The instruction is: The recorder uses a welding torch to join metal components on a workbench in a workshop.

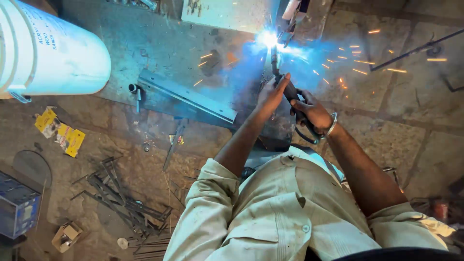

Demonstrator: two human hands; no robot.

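Observation:
My right hand is closed around the black handle of a welding electrode holder. A metal bracelet sits on that wrist. My left hand rests against the holder's front end, fingers stretched along it. The thin electrode rod runs up from the holder to a bright blue-white arc on a metal workpiece. Orange sparks fly off to the right. Both forearms reach forward from rolled-up pale shirt sleeves.
A white plastic bucket stands at the upper left. A grey steel angle bar lies left of the arc. Scrap metal strips are heaped at the lower left, near yellow packets and a blue box. The floor is stone slabs.

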